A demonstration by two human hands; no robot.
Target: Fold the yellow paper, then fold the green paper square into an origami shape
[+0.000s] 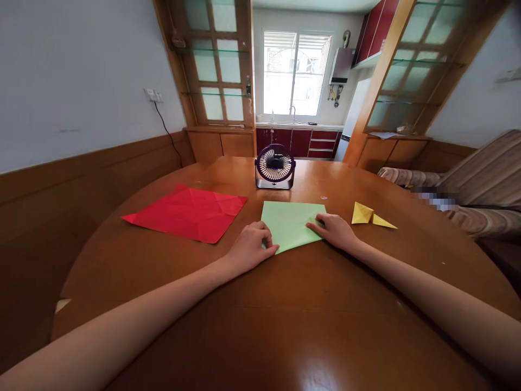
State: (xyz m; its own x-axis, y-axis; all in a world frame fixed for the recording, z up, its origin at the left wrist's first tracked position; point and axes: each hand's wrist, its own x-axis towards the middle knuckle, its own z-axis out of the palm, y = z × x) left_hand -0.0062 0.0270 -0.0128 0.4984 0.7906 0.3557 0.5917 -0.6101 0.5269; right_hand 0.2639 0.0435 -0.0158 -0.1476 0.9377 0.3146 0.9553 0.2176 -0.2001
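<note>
A light green sheet of paper (290,222) lies on the table in front of me, its near edge slanting. My left hand (254,244) grips the paper's lower left corner, with the fingers curled and the thumb along the near edge. At the right side, my right hand (334,230) has its fingers and thumb closed on the paper. Left of my hands lies a red sheet of paper (191,213), spread out and marked with creases. A small folded yellow paper piece (364,214) with a pointed tail rests to the right of my right hand.
Behind the green paper a small dark purple fan (275,164) stands on the brown wooden table (260,309). A striped sofa (484,174) is at the right. Beyond the table are wooden cabinets, a window and a kitchen counter (299,124).
</note>
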